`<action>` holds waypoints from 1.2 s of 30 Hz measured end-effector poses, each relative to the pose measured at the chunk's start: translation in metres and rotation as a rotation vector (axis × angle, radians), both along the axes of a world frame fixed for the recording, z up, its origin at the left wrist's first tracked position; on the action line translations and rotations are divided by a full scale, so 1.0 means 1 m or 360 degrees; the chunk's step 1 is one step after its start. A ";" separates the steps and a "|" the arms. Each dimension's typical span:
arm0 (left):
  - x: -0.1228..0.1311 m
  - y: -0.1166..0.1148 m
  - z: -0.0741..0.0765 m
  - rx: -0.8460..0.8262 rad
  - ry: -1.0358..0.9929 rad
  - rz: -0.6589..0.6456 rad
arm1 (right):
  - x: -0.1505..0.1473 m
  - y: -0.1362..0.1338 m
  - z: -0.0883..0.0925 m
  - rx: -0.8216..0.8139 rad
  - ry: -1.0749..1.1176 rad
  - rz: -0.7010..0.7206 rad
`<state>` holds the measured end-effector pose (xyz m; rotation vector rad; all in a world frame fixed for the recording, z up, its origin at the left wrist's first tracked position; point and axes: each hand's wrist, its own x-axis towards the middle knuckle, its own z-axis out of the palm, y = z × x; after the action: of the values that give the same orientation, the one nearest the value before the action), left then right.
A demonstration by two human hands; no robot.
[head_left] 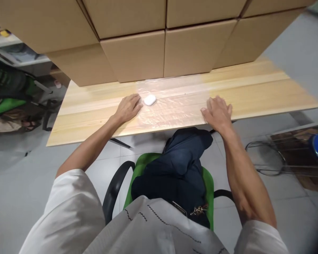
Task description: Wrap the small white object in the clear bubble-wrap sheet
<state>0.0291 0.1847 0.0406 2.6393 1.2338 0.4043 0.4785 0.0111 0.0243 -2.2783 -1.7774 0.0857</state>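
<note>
One small white case (149,100) is lying on the bench (254,95), just beside the fingertips of our left hand (127,108), perhaps touching them. We are resting that hand flat and open, holding nothing. Our right hand (217,113) is lying well apart, also spread and empty. Boxes (135,56) are standing close behind. For a sure grip, we judge, fingers should be closing across the case's sides, not nudging it along the glossy wood.

Wooden table (267,88) bears boxes (137,56) — and a case (149,100) (white)
</note>
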 end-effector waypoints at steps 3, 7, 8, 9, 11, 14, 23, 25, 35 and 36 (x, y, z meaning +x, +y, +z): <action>-0.002 -0.005 0.002 0.0029 -0.0029 0.0011 | -0.028 0.016 0.013 0.0084 0.0032 0.0193; -0.003 -0.012 0.006 -0.0022 -0.0021 -0.0065 | -0.099 0.056 0.032 0.0080 0.0234 0.0827; -0.003 -0.014 0.007 -0.0047 -0.0011 -0.0082 | -0.117 0.066 0.035 0.0083 0.0284 0.0952; -0.003 -0.015 0.007 -0.0073 -0.0001 -0.0091 | -0.133 0.075 0.036 0.0094 0.0336 0.1060; -0.002 -0.016 0.007 -0.0119 0.0012 -0.0097 | -0.158 0.091 0.034 0.0110 0.0413 0.1221; -0.001 -0.017 0.007 -0.0152 0.0023 -0.0106 | -0.176 0.106 0.028 0.0090 0.0434 0.1355; -0.003 -0.019 0.008 -0.0168 0.0053 -0.0095 | -0.165 0.114 0.027 0.0126 0.0297 0.1244; -0.003 -0.019 0.009 -0.0178 0.0073 -0.0093 | -0.153 0.115 0.030 0.0096 0.0274 0.1181; 0.000 -0.022 0.016 -0.0168 0.0134 -0.0062 | -0.044 0.132 0.034 0.0008 0.0298 0.0752; 0.000 -0.021 0.016 -0.0162 0.0134 -0.0067 | -0.036 0.134 0.032 0.0017 0.0286 0.0702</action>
<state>0.0289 0.1632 0.0569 2.6148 1.1871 0.2194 0.4429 0.1446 0.0567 -1.7674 -2.1344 0.3467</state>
